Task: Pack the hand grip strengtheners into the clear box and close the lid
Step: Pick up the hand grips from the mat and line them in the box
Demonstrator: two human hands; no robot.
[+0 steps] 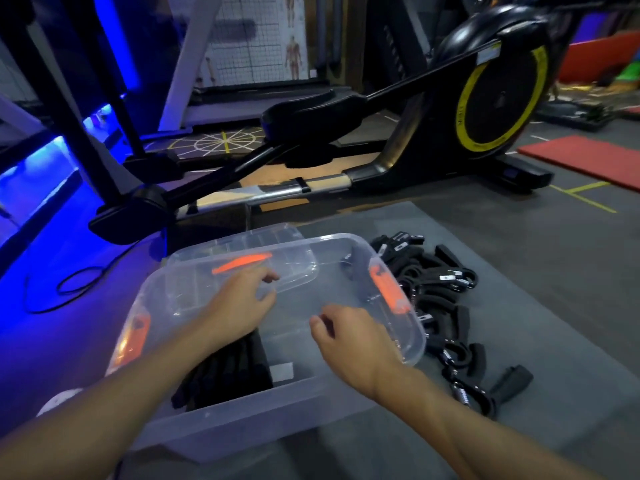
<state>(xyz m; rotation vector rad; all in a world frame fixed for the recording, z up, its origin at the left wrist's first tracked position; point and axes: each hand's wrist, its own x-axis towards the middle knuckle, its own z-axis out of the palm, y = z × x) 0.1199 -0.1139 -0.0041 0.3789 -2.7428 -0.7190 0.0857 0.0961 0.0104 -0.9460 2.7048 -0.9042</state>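
1. Hovering over the clear box [414, 344], the left hand [239, 306] has its fingers loosely curled, pinching nothing.
2. The packed strengtheners [225, 372] lie side by side in the near left corner (probably to save room); the lid [242, 245] rests off the box, behind it.
3. The right hand [349, 337], also loosely curled, holds nothing.
4. The unpacked pile [440, 296] lies on the mat [526, 271] just beside the box, within easy reach.
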